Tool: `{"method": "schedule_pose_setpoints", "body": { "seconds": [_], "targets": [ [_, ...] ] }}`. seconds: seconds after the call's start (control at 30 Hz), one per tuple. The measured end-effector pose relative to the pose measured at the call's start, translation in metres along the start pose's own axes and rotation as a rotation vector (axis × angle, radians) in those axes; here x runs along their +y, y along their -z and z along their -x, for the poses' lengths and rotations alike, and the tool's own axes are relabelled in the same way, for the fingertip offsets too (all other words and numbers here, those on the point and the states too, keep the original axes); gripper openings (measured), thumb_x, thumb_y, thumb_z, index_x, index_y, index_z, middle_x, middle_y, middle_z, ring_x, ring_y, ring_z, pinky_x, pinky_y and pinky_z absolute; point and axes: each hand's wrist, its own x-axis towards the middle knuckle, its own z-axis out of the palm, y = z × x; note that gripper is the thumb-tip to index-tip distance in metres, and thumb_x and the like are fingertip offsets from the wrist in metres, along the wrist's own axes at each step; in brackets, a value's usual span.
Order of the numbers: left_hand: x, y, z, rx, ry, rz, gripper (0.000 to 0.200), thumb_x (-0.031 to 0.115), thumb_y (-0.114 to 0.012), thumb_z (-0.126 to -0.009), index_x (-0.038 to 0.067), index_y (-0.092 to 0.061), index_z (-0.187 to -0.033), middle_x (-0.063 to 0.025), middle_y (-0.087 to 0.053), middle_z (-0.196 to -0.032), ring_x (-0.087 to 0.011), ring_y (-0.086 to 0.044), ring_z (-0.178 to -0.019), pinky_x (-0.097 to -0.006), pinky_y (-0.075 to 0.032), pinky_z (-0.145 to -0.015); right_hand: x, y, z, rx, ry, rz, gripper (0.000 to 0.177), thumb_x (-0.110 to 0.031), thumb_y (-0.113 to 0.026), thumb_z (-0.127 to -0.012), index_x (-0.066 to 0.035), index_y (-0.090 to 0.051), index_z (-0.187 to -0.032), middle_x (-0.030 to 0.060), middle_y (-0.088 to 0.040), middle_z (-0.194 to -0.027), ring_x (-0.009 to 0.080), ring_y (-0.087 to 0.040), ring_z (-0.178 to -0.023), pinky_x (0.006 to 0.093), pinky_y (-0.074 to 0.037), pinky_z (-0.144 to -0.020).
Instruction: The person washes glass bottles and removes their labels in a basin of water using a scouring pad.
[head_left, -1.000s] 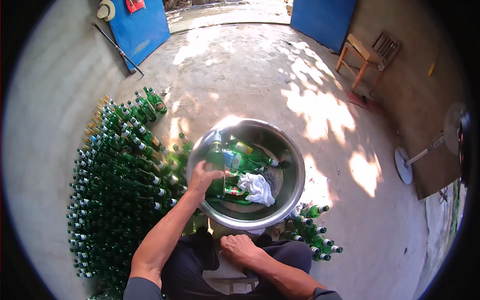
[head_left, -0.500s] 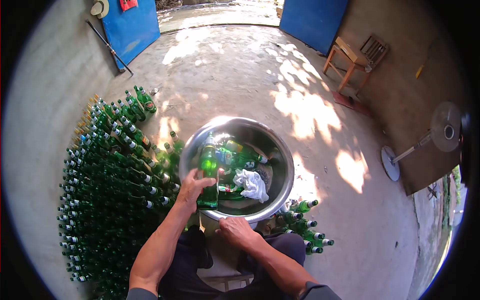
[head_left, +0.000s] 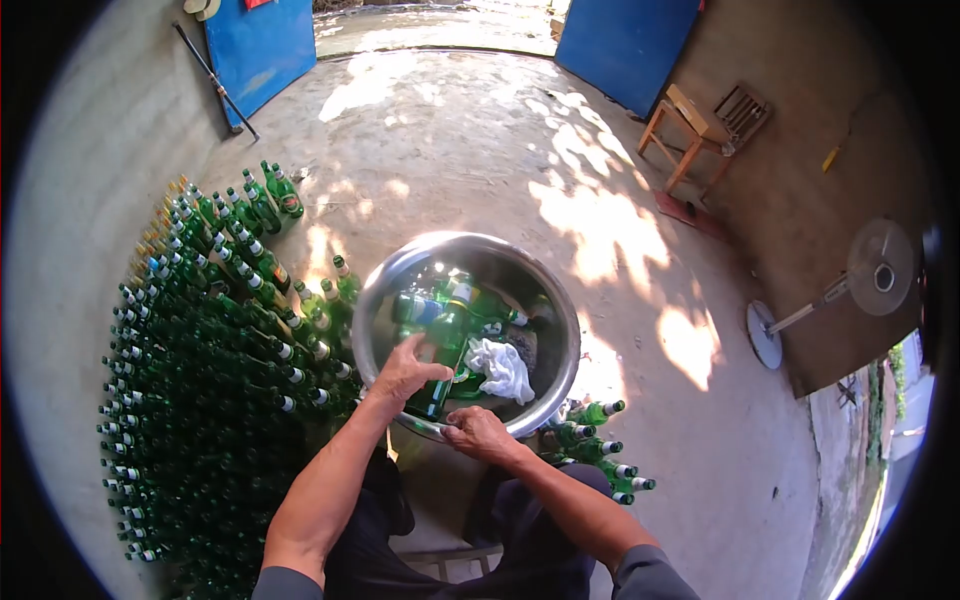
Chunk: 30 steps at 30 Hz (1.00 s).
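A round metal basin [head_left: 568, 340] stands in front of my knees, with green bottles and a white cloth [head_left: 500, 368] inside. My left hand [head_left: 405, 370] is wrapped round a green bottle [head_left: 450, 335] over the near left part of the basin. That bottle tilts, its neck pointing away from me and its base near the rim. My right hand [head_left: 480, 434] is at the near rim, close to the bottle's base, fingers curled; whether it grips anything is hidden. A dark scrubbing pad [head_left: 523, 346] lies beside the cloth.
Many green bottles [head_left: 200, 400] stand packed on the left floor. Several more bottles [head_left: 596, 446] are right of the basin. A fan [head_left: 880, 275] and a wooden chair [head_left: 700, 125] stand at the right. Blue doors [head_left: 262, 60] flank the doorway.
The held bottle has tilted to the right and moved slightly right with my left hand. My right hand has risen a little towards the bottle's base. The whole view has shifted slightly.
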Motion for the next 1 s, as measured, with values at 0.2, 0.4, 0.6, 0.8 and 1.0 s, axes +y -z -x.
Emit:
{"method": "schedule_pose_setpoints", "body": {
  "seconds": [0.2,0.4,0.6,0.8,1.0],
  "targets": [
    [-0.022,-0.006,-0.012,-0.092,-0.030,-0.338,0.098,0.023,-0.088,-0.057,-0.006,-0.051,-0.143,-0.0225,-0.065,-0.129,-0.0303,-0.063,-0.121,-0.0357,-0.047,-0.104,0.057,0.018,-0.029,0.173,0.015,0.144,0.034,-0.029,-0.062,-0.086,0.001,-0.073,-0.094,0.0268,-0.069,-0.081,0.0399,-0.071,-0.077,0.0470,-0.055,-0.077],
    [-0.019,-0.021,-0.021,-0.141,-0.021,-0.458,0.098,0.028,-0.088,-0.058,-0.004,-0.050,-0.143,-0.0186,-0.065,-0.123,-0.0287,-0.063,-0.112,-0.0360,-0.049,-0.099,0.094,0.042,-0.051,0.142,-0.408,-0.292,0.031,-0.023,-0.058,-0.095,0.002,-0.073,-0.105,0.0117,-0.072,-0.087,0.0198,-0.071,-0.072,0.0357,-0.058,-0.067],
    [-0.022,-0.024,-0.031,-0.226,-0.057,-0.684,0.102,0.028,-0.086,-0.059,-0.001,-0.047,-0.148,-0.0231,-0.062,-0.135,-0.0335,-0.062,-0.123,-0.0381,-0.047,-0.108,0.079,0.063,-0.050,0.419,-0.567,-1.349,0.033,-0.032,-0.057,-0.099,-0.005,-0.062,-0.117,0.0066,-0.067,-0.101,0.0218,-0.070,-0.090,0.0381,-0.055,-0.077],
    [-0.015,-0.034,-0.028,-0.348,-0.013,-0.936,0.099,0.028,-0.084,-0.061,0.011,-0.045,-0.151,-0.0196,-0.060,-0.141,-0.0362,-0.058,-0.129,-0.0431,-0.048,-0.107,0.087,0.070,-0.052,0.562,-0.515,-1.038,0.032,-0.038,-0.068,-0.093,-0.008,-0.065,-0.104,0.0048,-0.067,-0.096,0.0218,-0.067,-0.087,0.0393,-0.051,-0.078],
    [-0.030,-0.037,-0.018,-0.406,-0.357,-1.146,0.092,0.024,-0.081,-0.072,0.015,-0.042,-0.155,-0.0137,-0.059,-0.143,-0.0371,-0.057,-0.128,-0.0441,-0.048,-0.109,0.140,0.045,-0.075,0.680,-0.580,-0.852,0.038,-0.028,-0.078,-0.082,0.002,-0.066,-0.102,0.0092,-0.065,-0.093,0.0216,-0.066,-0.088,0.0500,-0.053,-0.081]
  ]
}}
